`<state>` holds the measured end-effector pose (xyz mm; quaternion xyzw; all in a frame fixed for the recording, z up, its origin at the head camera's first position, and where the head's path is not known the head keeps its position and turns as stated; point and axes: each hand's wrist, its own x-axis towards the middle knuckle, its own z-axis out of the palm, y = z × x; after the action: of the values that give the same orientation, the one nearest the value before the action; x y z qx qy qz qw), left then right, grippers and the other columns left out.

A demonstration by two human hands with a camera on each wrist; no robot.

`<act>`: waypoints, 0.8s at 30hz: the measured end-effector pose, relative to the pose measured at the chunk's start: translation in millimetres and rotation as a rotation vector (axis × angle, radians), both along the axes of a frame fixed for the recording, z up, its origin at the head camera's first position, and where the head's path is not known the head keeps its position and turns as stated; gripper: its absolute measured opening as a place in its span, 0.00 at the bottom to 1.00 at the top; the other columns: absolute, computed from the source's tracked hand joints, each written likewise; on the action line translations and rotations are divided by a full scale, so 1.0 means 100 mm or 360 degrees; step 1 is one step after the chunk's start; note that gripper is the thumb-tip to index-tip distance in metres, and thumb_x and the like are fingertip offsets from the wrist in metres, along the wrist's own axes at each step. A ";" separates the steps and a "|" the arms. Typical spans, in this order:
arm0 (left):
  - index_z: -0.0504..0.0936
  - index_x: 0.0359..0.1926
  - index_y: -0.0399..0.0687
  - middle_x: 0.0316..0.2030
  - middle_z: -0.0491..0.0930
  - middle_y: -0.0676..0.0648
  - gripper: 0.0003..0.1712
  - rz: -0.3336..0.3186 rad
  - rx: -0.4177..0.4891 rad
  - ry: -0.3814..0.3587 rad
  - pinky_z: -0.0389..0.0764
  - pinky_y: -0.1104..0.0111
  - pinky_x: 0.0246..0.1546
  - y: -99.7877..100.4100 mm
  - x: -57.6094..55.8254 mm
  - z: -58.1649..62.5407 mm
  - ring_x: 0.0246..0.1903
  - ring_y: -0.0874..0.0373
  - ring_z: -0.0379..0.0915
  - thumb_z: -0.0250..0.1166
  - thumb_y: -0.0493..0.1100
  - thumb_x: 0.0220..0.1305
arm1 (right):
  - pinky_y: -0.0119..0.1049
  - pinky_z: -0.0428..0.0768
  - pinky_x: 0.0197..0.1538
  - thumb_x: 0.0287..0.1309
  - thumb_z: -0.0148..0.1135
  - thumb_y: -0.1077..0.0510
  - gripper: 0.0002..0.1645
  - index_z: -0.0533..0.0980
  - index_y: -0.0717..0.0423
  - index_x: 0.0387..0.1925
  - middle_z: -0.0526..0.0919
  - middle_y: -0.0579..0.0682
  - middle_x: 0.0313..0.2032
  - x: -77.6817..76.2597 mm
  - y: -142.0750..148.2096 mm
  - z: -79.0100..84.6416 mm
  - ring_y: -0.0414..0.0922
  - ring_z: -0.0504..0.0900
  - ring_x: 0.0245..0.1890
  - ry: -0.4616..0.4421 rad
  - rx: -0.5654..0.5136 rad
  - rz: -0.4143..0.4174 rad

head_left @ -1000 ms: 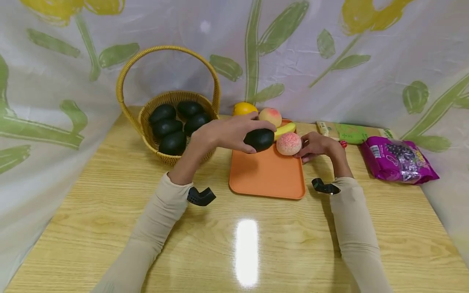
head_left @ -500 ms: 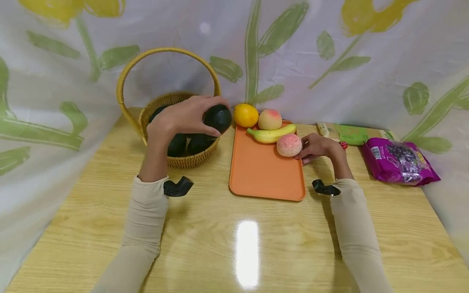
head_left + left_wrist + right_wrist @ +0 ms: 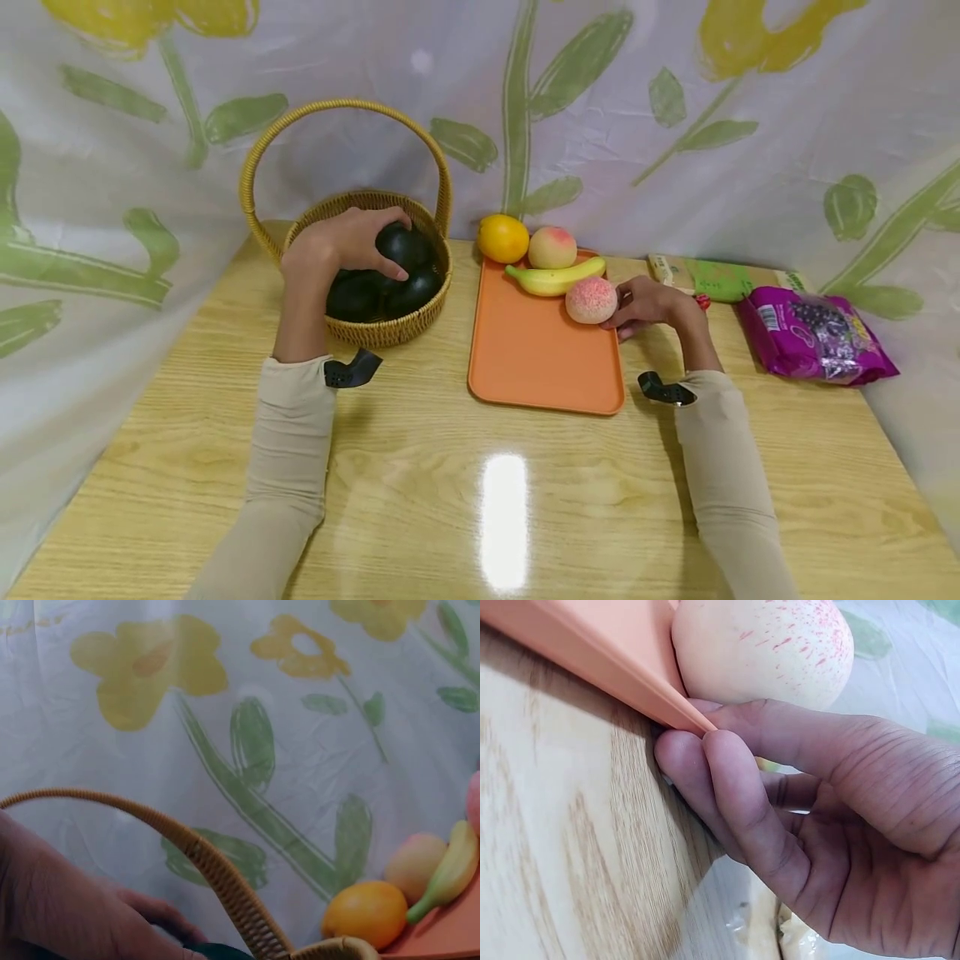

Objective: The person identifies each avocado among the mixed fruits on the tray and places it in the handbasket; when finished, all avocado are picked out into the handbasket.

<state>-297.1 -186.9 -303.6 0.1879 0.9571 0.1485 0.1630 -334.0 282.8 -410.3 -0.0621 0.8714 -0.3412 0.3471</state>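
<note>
My left hand [image 3: 348, 242] grips a dark avocado-like oval fruit [image 3: 405, 244] inside the wicker basket [image 3: 390, 333], above other dark fruits [image 3: 352, 298] of the same kind. In the left wrist view only the back of that hand and a sliver of the dark fruit show. My right hand [image 3: 645, 304] pinches the right rim of the orange tray [image 3: 547, 358] between thumb and fingers, as the right wrist view shows closely. Just beside those fingertips, a pink-speckled peach [image 3: 591, 301] sits on the tray. A banana [image 3: 555, 277] lies behind it.
At the tray's back end are a yellow-orange lemon-like fruit [image 3: 503, 239] and another peach [image 3: 552, 247]. A purple grape-printed bag [image 3: 816, 335] and a green-and-tan packet [image 3: 727, 277] lie to the right. The basket's tall handle [image 3: 345, 103] arches over it. A painted curtain [image 3: 585, 108] hangs behind.
My left hand has carried the dark fruit leftward from over the tray, then down into the basket. My right hand keeps its pinch on the tray rim.
</note>
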 end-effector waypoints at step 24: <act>0.59 0.77 0.27 0.74 0.57 0.24 0.50 0.0192 -0.0228 -0.0098 0.66 0.41 0.74 -0.12 -0.18 -0.20 0.74 0.31 0.58 0.69 0.55 0.71 | 0.28 0.87 0.37 0.63 0.73 0.59 0.29 0.71 0.69 0.58 0.84 0.48 0.33 -0.04 -0.03 -0.01 0.36 0.88 0.27 -0.0016 -0.0014 -0.0012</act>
<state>-315.3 -199.4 -323.8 0.1131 0.9694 0.0951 0.1962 -337.9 280.2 -411.2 -0.0586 0.8684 -0.3466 0.3498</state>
